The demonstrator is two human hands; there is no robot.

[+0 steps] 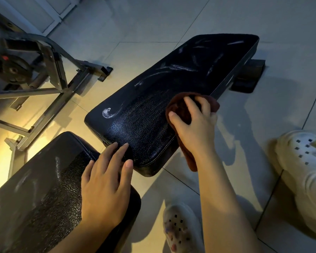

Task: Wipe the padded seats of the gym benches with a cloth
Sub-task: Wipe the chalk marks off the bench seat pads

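**Cloth on the far bench pad**

The near bench pad (44, 189) is black, grainy, with pale smears. The left hand (106, 181) lies flat on it, fingers straight and relaxed. The far bench pad (171, 84) shows white streaks. At its right edge, the right hand (193, 123) grips the brown cloth (182, 110).

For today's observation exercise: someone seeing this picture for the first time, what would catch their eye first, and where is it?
First the right hand, pressing a dark red cloth onto the right edge of the long black bench pad at centre. Next, the white streaks across that pad's far half. Then the left hand, lying flat on the nearer pad at lower left.
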